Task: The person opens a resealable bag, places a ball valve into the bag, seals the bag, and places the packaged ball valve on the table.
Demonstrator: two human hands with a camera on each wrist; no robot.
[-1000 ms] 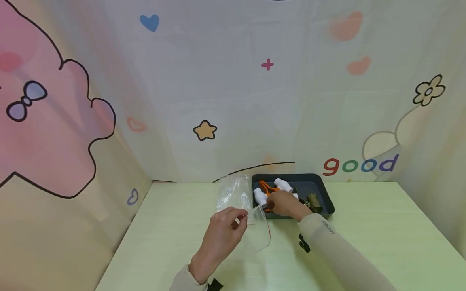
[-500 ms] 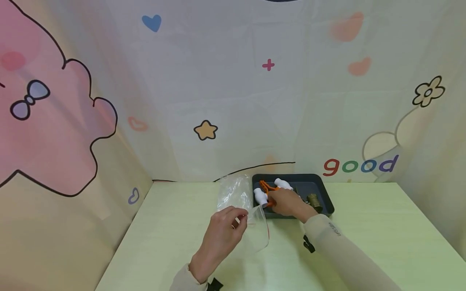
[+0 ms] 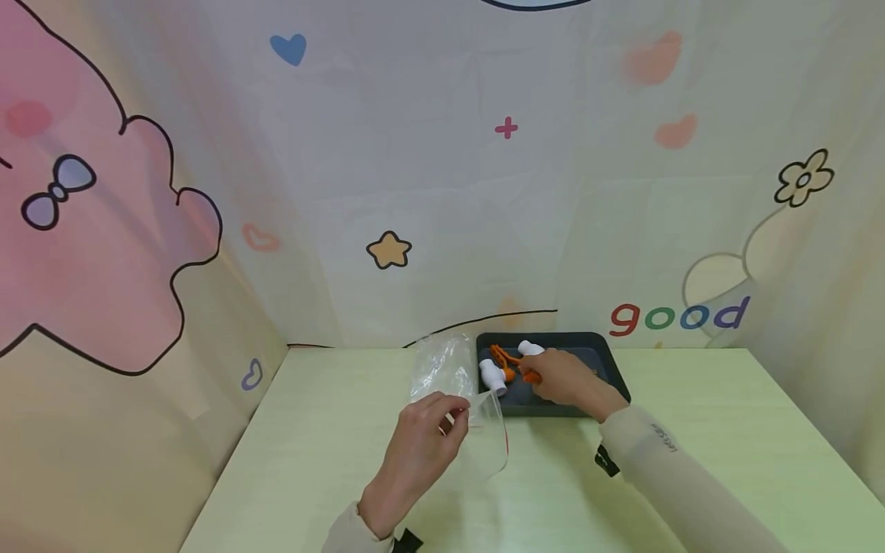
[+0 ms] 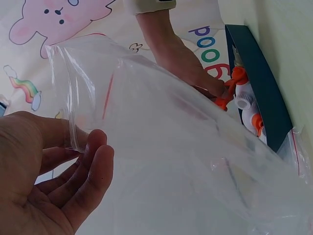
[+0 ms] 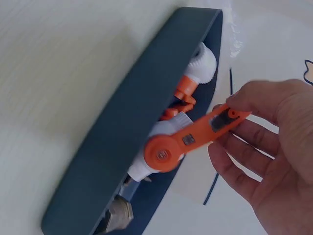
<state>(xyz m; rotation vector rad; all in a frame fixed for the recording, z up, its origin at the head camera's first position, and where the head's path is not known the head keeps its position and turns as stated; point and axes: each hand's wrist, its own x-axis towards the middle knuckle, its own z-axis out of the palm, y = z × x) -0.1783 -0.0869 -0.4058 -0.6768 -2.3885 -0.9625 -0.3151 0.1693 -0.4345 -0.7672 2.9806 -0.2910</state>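
My left hand (image 3: 418, 442) pinches the edge of a clear zip bag (image 4: 156, 147) with a red line across it, between thumb and fingers. Over the dark tray (image 3: 553, 412), my right hand (image 5: 274, 142) pinches the orange lever of a white plastic ball valve (image 5: 200, 132) between thumb and fingertips. That valve's white body is at the tray's near wall, partly hidden by it. Another white valve with an orange lever (image 3: 493, 376) lies at the tray's left end. A metal fitting (image 5: 119, 214) sits in the tray, mostly out of sight in the head view behind my right hand.
A second clear plastic bag (image 3: 442, 365) lies flat against the tray's left side. A printed cloth backdrop (image 3: 442, 192) stands behind the pale table (image 3: 290, 461) and along its sides.
My right hand has moved right within the tray, from beside the left valve to the other one's lever, covering the metal fitting in the head view. My left hand stays on the bag.
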